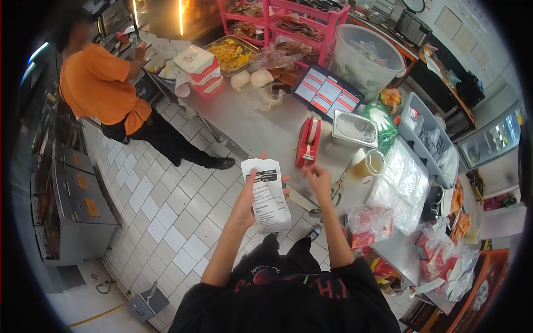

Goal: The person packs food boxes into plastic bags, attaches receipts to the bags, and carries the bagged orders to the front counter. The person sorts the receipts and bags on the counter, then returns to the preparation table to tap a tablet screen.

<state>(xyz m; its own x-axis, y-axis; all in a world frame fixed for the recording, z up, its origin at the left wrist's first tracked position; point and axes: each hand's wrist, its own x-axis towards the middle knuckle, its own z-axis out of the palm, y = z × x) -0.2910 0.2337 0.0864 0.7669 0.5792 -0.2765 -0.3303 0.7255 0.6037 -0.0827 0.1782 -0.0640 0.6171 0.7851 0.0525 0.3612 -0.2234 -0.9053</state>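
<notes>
A long printed paper receipt (pixel 270 202) is held in my left hand (pixel 247 197), the thumb lying over its upper left side and fingertips showing past its right edge. My right hand (pixel 319 182) is beside the front end of a red tape dispenser (pixel 308 141), its fingers drawn together in a pinch; whether something small is between them I cannot make out. The dispenser stands on the metal table (pixel 233 119) near its front edge. Behind it lies a tablet (pixel 327 91) showing red and white panels.
At the left stands a person in orange (pixel 100 83). The table bears a steel container (pixel 355 129), a cup of brownish liquid (pixel 369 164), scissors (pixel 336 194), plastic bags (pixel 402 183), a red and white box (pixel 198 64), a large bin (pixel 369 58) and a grey crate (pixel 430 139).
</notes>
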